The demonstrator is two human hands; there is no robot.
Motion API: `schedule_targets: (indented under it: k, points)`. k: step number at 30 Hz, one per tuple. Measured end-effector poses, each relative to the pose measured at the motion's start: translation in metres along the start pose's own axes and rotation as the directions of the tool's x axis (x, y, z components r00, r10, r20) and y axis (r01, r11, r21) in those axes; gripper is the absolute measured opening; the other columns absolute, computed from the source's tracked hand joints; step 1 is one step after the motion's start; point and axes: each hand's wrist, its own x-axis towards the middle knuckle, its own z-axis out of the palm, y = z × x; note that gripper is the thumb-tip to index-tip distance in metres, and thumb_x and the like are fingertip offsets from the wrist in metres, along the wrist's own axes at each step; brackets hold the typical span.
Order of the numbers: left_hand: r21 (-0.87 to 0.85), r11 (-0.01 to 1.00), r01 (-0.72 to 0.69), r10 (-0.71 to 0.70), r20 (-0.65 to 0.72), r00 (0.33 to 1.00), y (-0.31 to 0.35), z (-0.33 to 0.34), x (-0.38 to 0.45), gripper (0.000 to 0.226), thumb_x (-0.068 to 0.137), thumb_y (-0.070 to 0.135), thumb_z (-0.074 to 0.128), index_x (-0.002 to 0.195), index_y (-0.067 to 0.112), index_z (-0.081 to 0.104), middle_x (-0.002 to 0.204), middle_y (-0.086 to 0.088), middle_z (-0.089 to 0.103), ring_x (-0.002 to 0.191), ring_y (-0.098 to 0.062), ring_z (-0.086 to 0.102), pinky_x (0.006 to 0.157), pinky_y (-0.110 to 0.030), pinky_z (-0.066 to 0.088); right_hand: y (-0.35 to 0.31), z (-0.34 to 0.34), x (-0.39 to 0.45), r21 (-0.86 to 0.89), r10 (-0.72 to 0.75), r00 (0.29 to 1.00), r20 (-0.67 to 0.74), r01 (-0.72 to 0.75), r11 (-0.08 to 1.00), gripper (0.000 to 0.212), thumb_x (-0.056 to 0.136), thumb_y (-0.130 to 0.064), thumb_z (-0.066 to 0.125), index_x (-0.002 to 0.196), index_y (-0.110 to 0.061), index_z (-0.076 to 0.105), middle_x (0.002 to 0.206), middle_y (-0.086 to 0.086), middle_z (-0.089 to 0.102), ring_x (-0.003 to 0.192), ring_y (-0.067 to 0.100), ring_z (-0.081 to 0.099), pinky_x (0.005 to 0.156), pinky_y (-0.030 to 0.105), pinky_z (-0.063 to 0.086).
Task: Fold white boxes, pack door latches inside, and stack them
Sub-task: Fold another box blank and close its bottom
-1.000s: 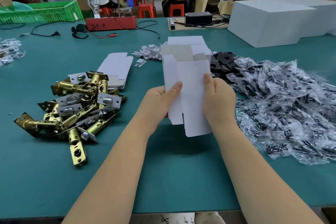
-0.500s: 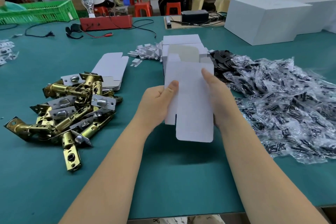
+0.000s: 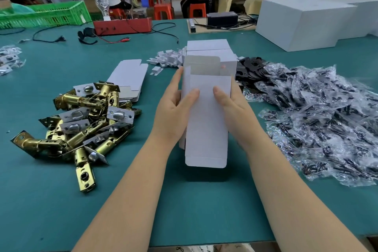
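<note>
Left hand [image 3: 173,112] and right hand [image 3: 231,106] both grip the white box [image 3: 206,120] from its sides, thumbs pressed on the front panel, box held above the table [image 3: 184,200]. Top end open, flaps up; bottom tab hanging loose. To square it well: squeeze the sides evenly, then tuck the bottom. Door latches [image 3: 81,120] heaped left of the box, unpacked. Versus 0.5 s ago: thumbs nearer the middle, tube squarer.

Half-folded white box [image 3: 206,120] held upright, far end open; brass latches [image 3: 81,120] piled left.
</note>
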Motion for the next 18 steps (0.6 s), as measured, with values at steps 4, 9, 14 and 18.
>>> schedule_targets:
  k: [4, 9, 14, 18]
  points:
    - [-0.050, 0.998, -0.025, 0.028, 0.053, 0.998, 0.0020, 0.0019, -0.0012, 0.054, 0.090, 0.027, 0.050, 0.142, 0.037, 0.039, 0.096, 0.017, 0.071, 0.097, -0.007, 0.067, 0.080, -0.025, 0.055, 0.0017, 0.0026, -0.0027, -0.055, -0.117, 0.993, 0.012, 0.118, 0.991, 0.067, 0.084, -0.042, 0.055, 0.139, -0.053, 0.020, 0.133, -0.018, 0.053, 0.116, 0.007, 0.058, 0.097, 0.043, 0.050]
    - [-0.034, 0.998, -0.048, 0.050, 0.052, 0.997, 0.0071, 0.0045, -0.0034, 0.035, 0.092, 0.030, 0.047, 0.126, 0.039, 0.052, 0.096, 0.000, 0.058, 0.093, -0.020, 0.056, 0.093, -0.051, 0.049, -0.0010, 0.0010, -0.0055, -0.232, -0.295, 0.951, -0.089, 0.269, 0.935, 0.044, 0.087, -0.040, 0.052, 0.120, -0.061, 0.031, 0.092, -0.038, 0.059, 0.075, -0.009, 0.058, 0.068, 0.012, 0.050]
    - [-0.055, 0.997, -0.058, 0.060, 0.031, 0.998, 0.0093, 0.0050, -0.0042, 0.016, 0.092, 0.029, 0.046, 0.103, 0.025, 0.058, 0.080, 0.014, 0.067, 0.073, -0.005, 0.062, 0.063, -0.019, 0.051, -0.0001, 0.0010, -0.0075, -0.258, -0.290, 0.952, -0.097, 0.258, 0.931, 0.029, 0.085, -0.040, 0.055, 0.110, -0.052, 0.047, 0.075, -0.012, 0.050, 0.060, 0.004, 0.050, 0.059, 0.020, 0.047]
    - [-0.031, 0.999, -0.028, 0.024, -0.141, 0.990, 0.0102, 0.0038, -0.0025, 0.036, 0.096, 0.039, 0.046, 0.070, 0.028, 0.069, 0.064, 0.012, 0.064, 0.059, -0.003, 0.057, 0.051, -0.015, 0.045, -0.0005, 0.0002, -0.0061, -0.157, -0.114, 0.993, -0.010, 0.111, 0.981, 0.025, 0.079, -0.043, 0.058, 0.103, -0.042, 0.051, 0.092, -0.009, 0.064, 0.076, 0.007, 0.064, 0.066, 0.031, 0.054]
